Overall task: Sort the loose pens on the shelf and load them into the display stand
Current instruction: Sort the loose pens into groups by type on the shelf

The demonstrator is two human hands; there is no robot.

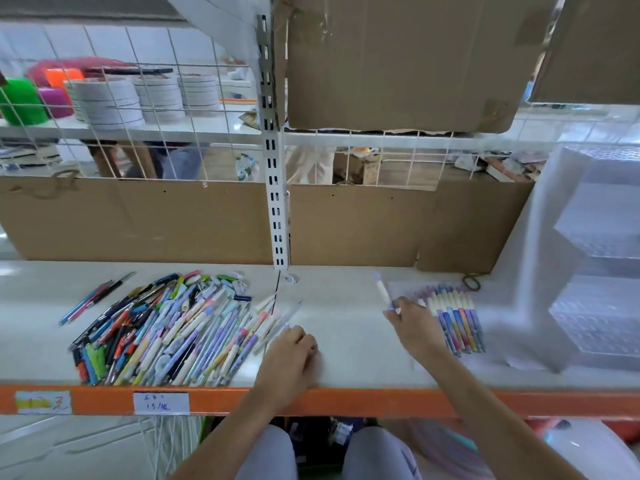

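A large heap of loose pens (166,327) in mixed colours lies on the left half of the white shelf (346,299). My left hand (294,348) rests at the heap's right edge with fingers curled round a pale clear pen (289,315). My right hand (412,320) pinches a white pen with a lilac cap (382,291), tilted up and to the left. Just right of that hand lies a neat row of matching purple-and-cream pens (453,317). The clear plastic display stand (595,258) rises at the shelf's right end.
A few thin pens (93,296) lie apart at the far left. Cardboard sheets (207,223) line the back behind a white slotted upright (277,202). An orange shelf edge (346,400) with paper labels runs along the front. A hair tie (471,282) sits near the sorted row.
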